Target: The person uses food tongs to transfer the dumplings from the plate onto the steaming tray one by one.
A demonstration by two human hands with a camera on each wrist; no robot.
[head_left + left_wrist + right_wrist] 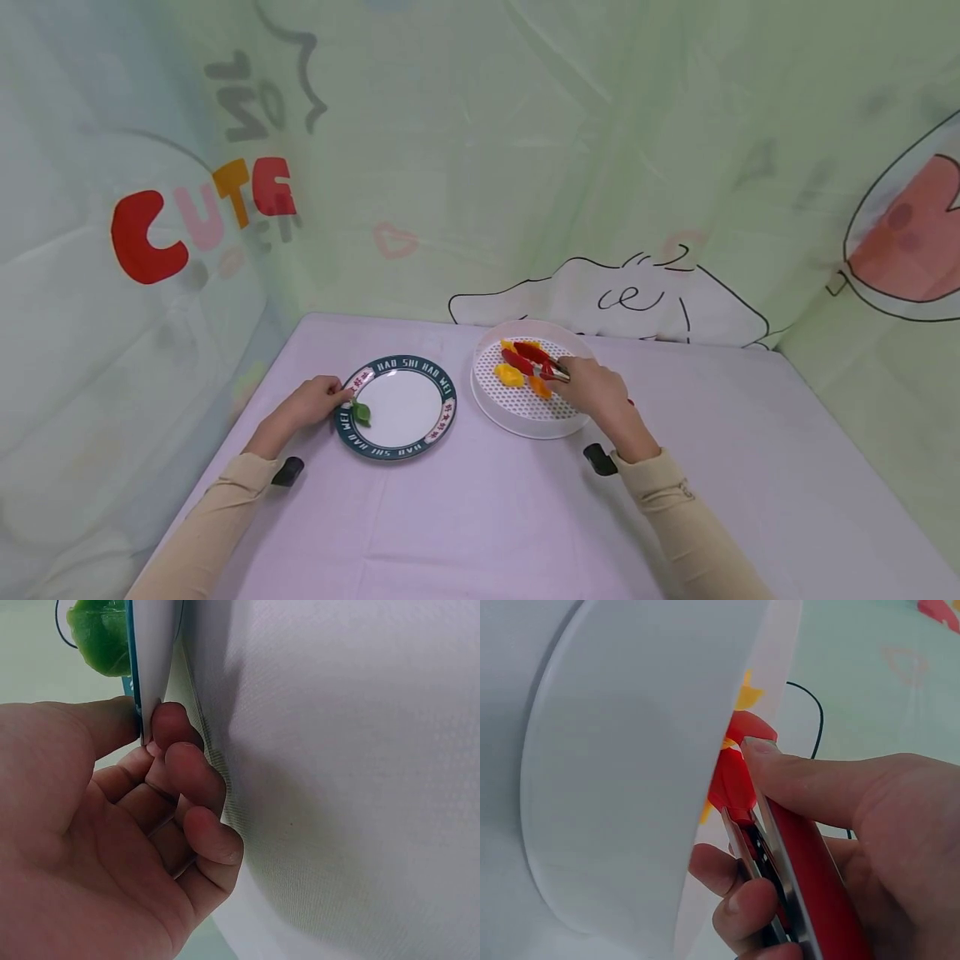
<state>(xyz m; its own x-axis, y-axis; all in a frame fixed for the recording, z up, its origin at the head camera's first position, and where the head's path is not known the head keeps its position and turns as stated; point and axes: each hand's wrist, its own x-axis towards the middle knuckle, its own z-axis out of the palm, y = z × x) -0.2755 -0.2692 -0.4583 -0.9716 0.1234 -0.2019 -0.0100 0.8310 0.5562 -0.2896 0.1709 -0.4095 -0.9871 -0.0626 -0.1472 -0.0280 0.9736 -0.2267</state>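
My left hand (pixel 313 402) pinches the left rim of a round plate (pixel 408 410), white with a dark teal lettered border. The left wrist view shows the thumb on top and curled fingers beneath. Close to that thumb lies a small glossy green piece (pixel 362 413) on the plate. In my right hand (pixel 596 387) is a pair of red-tipped tongs (pixel 802 877) with metal arms and a red handle. Its tips reach into a white round basket (pixel 506 421) with a perforated bottom, among several yellow pieces (pixel 509 375) and an orange piece (pixel 539 387). The basket wall partly hides the tips in the right wrist view.
Plate and basket stand side by side on a table with a pale lilac cloth (pixel 465 517). Printed curtains (pixel 450 167) hang behind the table and along both sides. The basket is near the back edge.
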